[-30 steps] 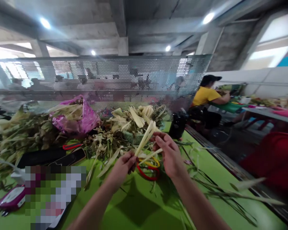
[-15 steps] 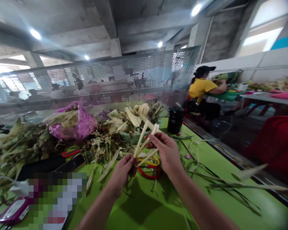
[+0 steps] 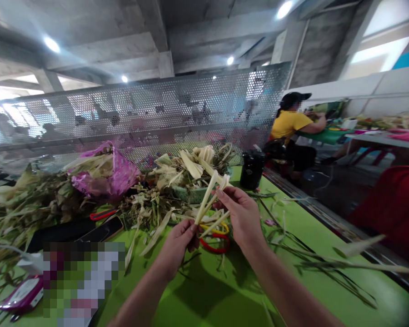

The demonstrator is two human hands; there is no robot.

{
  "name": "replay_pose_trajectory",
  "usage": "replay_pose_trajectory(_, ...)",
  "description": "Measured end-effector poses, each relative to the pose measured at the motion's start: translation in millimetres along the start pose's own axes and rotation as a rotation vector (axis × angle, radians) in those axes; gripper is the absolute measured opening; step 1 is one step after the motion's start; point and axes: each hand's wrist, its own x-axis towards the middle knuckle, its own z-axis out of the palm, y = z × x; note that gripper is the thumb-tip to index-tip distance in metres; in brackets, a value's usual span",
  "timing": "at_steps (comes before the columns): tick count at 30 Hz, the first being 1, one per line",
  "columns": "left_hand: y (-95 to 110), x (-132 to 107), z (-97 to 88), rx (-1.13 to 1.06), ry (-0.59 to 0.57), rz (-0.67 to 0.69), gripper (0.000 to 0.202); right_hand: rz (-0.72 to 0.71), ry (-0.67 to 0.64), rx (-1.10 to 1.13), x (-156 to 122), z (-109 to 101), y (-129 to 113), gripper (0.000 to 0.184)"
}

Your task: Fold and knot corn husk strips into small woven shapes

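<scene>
Head camera view, looking down over a bright green table (image 3: 207,290) strewn with plant cuttings. The person's left hand (image 3: 179,240) is closed in a pinch around the lower ends of a small bundle of pale leaf strips (image 3: 208,200), which fan upward and to the right above the table. The right hand (image 3: 243,215) grips the same strips higher up, thumb and fingers closed on them near their tips. Directly below the hands lie a red ring (image 3: 214,247) and a yellow ring (image 3: 222,227), overlapping on the table. Behind the hands sits a heap of cream and green leaves (image 3: 187,170), with a crumpled pink plastic bag (image 3: 114,175) to its left and a black container (image 3: 252,169) to its right. A dark phone (image 3: 100,231) lies left of the hands. A perforated metal screen (image 3: 157,109) runs along the table's far edge. Off to the right, a person in a yellow shirt (image 3: 289,125) sits at another table
</scene>
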Motion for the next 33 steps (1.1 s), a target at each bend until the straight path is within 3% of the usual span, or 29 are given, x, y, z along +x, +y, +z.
replay_pose_trajectory(11,2,1,2.2,0.113,0.011,-0.009,0.033,-0.032,-0.026,-0.074,4,-4,6,0.026)
replay_pose_trajectory(18,0,1,2.7,0.024,0.02,-0.021,0.038,-0.049,0.034,-0.018,3,-1,7,0.027)
replay_pose_trajectory(33,-1,0,2.9,0.187,-0.044,0.056,0.022,-0.083,0.052,-0.059,11,-8,21,0.029)
